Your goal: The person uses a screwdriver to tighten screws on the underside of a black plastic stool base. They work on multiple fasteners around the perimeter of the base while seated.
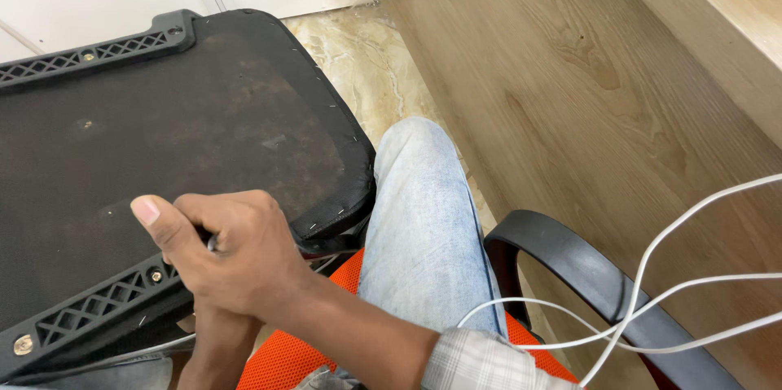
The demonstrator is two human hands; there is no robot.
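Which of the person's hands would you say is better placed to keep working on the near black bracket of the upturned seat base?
Probably the right hand: it is fisted on a thin dark tool directly above the near bracket of the seat base. The left forearm lies underneath it; that hand is hidden.

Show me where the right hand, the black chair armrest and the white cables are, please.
right hand (236, 256): head view, on the back of the closed fist.
black chair armrest (570, 256): head view, on its curved top surface.
white cables (652, 256): head view, on the strand rising toward the right edge.
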